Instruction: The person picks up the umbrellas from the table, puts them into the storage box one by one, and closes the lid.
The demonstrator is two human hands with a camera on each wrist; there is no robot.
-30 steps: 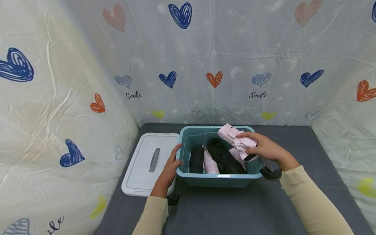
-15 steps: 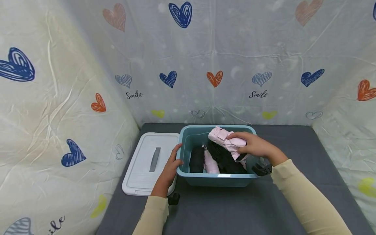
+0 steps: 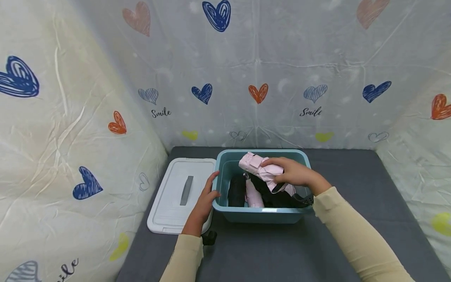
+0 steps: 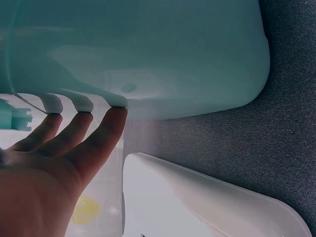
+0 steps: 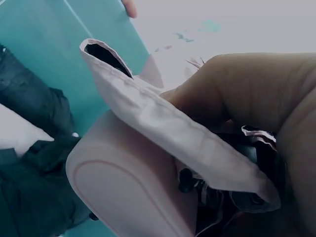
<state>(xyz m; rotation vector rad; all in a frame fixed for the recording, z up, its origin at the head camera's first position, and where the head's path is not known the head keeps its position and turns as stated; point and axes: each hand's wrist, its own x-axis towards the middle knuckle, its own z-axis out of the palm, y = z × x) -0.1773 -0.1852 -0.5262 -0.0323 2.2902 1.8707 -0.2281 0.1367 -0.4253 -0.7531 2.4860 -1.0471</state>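
Observation:
My right hand (image 3: 294, 172) holds a folded pink umbrella (image 3: 251, 162) over the blue-green storage bin (image 3: 260, 217), tilted, its far end up and leftward. The right wrist view shows its rounded pink handle (image 5: 123, 182) and loose fabric under my curled fingers. Inside the bin lie a black rolled umbrella (image 3: 237, 191), a slim pink umbrella (image 3: 253, 194) and a black folded bundle (image 3: 275, 198); another pink piece is partly hidden beneath my right hand. My left hand (image 3: 204, 200) rests against the bin's left side, its fingers (image 4: 98, 148) fairly straight with tips touching the outer wall.
A white lid (image 3: 170, 196) with a grey handle lies flat left of the bin. Both sit on a dark grey table (image 3: 267, 254). Heart-printed curtains (image 3: 257, 117) stand behind and at the sides.
My right hand has carried the pink umbrella leftward across the bin, from its right side toward the middle. The left hand stays at the bin's left rim.

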